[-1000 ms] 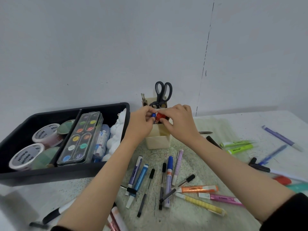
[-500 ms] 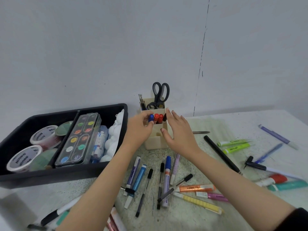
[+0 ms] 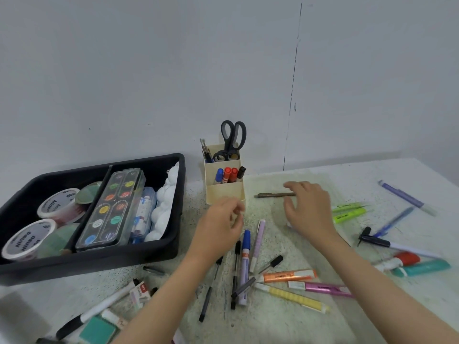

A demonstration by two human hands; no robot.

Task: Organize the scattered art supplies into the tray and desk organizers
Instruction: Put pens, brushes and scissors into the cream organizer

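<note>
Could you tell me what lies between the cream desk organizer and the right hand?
A slim dark olive pen lies flat there, in the head view.

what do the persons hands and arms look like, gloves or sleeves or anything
The left hand and right hand are bare: no gloves, rings or watch visible. The left forearm and right forearm are uncovered to the picture's edge, no sleeve in view.

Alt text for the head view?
The left hand and right hand hover empty over scattered pens on a table. Behind, a cream organizer holds markers, brushes, scissors; a black tray at left holds a paint palette and tape rolls.
</note>
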